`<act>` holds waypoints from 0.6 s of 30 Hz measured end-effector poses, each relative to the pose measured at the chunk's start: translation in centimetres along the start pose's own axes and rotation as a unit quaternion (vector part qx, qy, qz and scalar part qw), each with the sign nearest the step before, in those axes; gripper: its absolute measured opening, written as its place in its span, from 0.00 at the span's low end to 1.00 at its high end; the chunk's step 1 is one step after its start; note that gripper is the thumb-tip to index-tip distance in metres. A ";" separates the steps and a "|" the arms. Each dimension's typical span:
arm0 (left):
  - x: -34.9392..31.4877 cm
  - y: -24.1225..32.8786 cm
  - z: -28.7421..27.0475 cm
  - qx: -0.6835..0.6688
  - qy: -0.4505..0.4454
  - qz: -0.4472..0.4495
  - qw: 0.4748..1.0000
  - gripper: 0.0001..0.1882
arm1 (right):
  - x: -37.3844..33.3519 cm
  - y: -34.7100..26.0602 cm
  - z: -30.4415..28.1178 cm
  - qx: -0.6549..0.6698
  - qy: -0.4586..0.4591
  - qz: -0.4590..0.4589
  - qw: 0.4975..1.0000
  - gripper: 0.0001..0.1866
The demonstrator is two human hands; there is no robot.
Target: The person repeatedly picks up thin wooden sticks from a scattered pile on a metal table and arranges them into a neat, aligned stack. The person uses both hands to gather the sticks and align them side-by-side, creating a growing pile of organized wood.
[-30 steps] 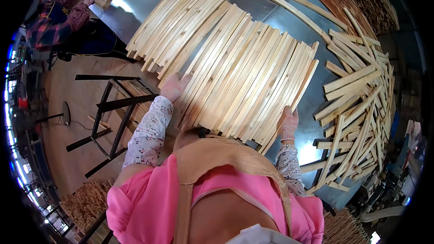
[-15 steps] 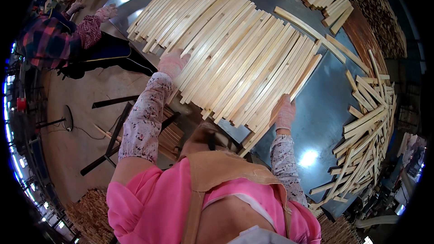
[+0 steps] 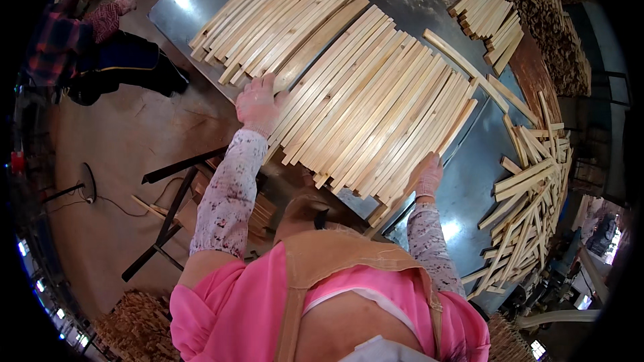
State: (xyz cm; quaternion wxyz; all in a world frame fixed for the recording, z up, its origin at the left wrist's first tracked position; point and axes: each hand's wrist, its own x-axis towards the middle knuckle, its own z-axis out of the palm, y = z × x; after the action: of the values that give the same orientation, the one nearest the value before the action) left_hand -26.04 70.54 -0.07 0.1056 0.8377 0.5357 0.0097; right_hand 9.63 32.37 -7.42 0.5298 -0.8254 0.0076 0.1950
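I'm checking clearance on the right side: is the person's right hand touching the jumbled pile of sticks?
Apart. The head view shows metal tabletop between the right hand and the jumbled pile of sticks.

Reopened gap among wooden strips

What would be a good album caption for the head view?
Left hand and right hand flank a row of wooden strips on a shiny table.

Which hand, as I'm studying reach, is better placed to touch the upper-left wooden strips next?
Left, probably: the left hand is beside the upper-left strips, while the right hand is at the right side of the nearer row.
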 end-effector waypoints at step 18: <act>-3.2 -3.3 1.3 -0.086 -0.130 -0.195 0.968 0.39 | 2.3 -14.7 7.2 -0.374 0.035 -0.319 0.870 0.31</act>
State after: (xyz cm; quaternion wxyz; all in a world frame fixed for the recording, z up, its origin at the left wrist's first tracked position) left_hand -30.15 68.80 -1.63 0.2461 0.6987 0.6676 -0.0741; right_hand 12.72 45.57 2.00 0.2142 -0.9256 -0.3111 -0.0253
